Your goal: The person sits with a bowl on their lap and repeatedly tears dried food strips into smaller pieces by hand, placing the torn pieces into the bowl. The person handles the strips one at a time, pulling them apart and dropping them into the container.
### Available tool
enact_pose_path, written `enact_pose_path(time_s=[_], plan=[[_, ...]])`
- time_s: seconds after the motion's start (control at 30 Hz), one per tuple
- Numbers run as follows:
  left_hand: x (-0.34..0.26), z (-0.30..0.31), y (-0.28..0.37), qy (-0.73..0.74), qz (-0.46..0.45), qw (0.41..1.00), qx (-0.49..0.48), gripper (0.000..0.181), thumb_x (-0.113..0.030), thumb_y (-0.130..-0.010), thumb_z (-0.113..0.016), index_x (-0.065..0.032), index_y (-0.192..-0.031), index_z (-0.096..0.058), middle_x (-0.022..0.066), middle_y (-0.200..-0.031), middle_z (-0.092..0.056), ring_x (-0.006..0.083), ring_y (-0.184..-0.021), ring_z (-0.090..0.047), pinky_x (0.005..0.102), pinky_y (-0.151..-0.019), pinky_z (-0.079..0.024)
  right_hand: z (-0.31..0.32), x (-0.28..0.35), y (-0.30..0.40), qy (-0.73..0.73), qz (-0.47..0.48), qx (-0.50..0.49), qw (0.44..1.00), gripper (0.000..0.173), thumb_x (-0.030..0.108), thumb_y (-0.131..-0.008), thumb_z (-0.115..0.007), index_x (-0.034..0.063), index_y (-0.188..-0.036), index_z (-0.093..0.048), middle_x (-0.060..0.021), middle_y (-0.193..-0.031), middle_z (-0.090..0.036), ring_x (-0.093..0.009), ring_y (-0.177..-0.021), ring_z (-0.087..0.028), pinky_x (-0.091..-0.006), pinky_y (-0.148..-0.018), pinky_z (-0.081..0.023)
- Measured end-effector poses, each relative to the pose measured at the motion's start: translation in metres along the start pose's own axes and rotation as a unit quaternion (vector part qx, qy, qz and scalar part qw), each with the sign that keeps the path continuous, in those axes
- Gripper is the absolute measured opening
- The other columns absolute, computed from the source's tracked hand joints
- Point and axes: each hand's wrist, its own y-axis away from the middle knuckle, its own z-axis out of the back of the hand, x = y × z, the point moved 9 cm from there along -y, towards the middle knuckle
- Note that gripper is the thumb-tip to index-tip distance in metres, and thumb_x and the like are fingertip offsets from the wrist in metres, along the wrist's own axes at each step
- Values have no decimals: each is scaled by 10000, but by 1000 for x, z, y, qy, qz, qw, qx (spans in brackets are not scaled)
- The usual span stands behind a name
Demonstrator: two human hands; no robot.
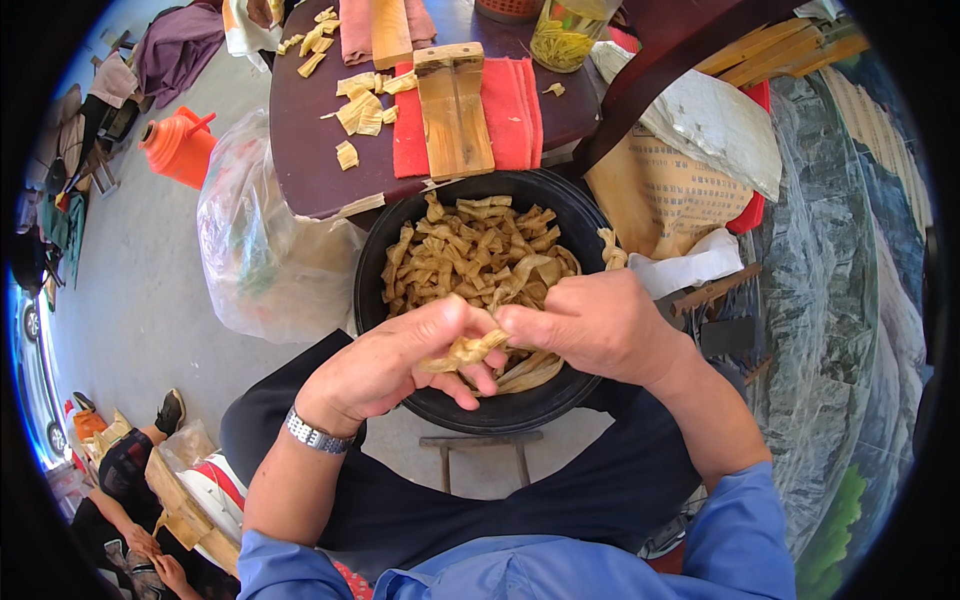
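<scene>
My left hand (409, 349), with a metal-band watch on its wrist, and my right hand (592, 326) meet over the near part of a round black basin (375, 225). Between them is a yellowish-tan strip, knotted or folded (469, 351), lying across my left fingers; my right thumb and forefinger pinch its end. A heap of similar short tan knotted pieces (457, 251) fills the basin. Longer limp strips (532, 375) lie at its right and near side, partly hidden under my hands. The exact material cannot be told.
Beyond the basin stands a dark red wooden chair (307, 157) bearing a wooden block tool (454, 112), a red cloth (514, 112), scraps (360, 112) and a glass jar (566, 37). A plastic bag (262, 247) and orange flask (180, 146) stand left. Another person's hands (157, 559) show lower left.
</scene>
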Motion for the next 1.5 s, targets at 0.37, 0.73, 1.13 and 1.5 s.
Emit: enact_pose_path(time_s=[0.37,0.73,1.13,1.5], plan=[[17,-12,-6,-404,64,911,57,322,-346,-1072,-503,-51,-958,-563,-22,-723,-487,116,-662,-456,288,-624,-431,-29,3,30,-48,-32,84,995,166,173,-860,-706,119,-1008,-654,-20,-682,-564,-204,-606,-621,-343,-501,-482],[-80,14,23,-66,-223,969,-85,157,-157,-1044,-552,-72,-1175,-540,-9,-751,-486,31,-562,-335,191,-470,-266,-12,-51,34,-527,-331,40,782,222,276,-1034,-585,82,-937,-544,-66,-704,-565,-145,-500,-514,-273,-486,-427],[-33,-21,-17,-133,-152,976,-87,227,-169,-1020,-618,-71,-1223,-587,-8,-976,-651,47,-745,-549,209,-683,-485,-1,-39,15,-497,-281,13,821,408,212,-1078,-483,89,-1467,-489,-19,-734,-570,-89,-637,-564,-233,-564,-472],[-33,-15,-26,-90,-168,973,-132,265,-285,-1082,-464,-67,-1224,-510,35,-921,-633,92,-749,-647,224,-718,-510,1,-22,6,-102,-141,-94,980,567,144,-955,-638,44,-1475,-434,-102,-854,-622,-227,-752,-642,-333,-665,-517]])
